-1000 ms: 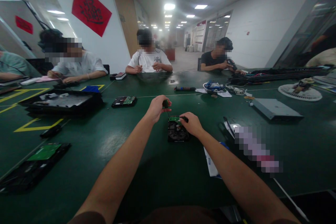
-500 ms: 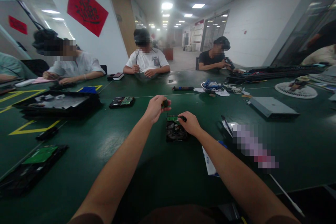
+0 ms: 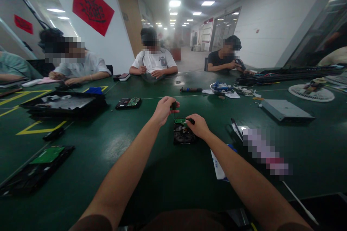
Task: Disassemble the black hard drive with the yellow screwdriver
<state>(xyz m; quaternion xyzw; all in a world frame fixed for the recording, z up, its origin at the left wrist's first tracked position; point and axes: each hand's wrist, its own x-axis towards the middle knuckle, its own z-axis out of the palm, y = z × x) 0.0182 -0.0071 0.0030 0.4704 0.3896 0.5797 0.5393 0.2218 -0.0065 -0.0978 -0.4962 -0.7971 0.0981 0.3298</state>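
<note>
Black hard drive [image 3: 183,134] with a small green board at its far end lies flat on the dark green table [image 3: 168,173], right in front of the person. The left hand [image 3: 163,109] is curled tight around the dark handle of a small screwdriver [image 3: 173,107], which stands almost upright with its tip down at the far left corner of the drive. The right hand [image 3: 199,125] rests on the drive's right side, with its fingers bent and pressing on the far edge to hold it.

Just to the right of the drive lies a white paper with blue print [image 3: 218,166], partly under the right arm. Near it is a black pen-like tool [image 3: 235,127]. Further right sits a flat grey metal box [image 3: 286,111], and behind that a round white fan grille [image 3: 311,93]. To the left, well apart, are another black drive with a green board [image 3: 128,103], a big black open tray [image 3: 63,103] and a long black board with a green card [image 3: 35,169]. Yellow tape lines [image 3: 38,130] mark the table there. Three people sit at the far side, their hands busy with their own things.
</note>
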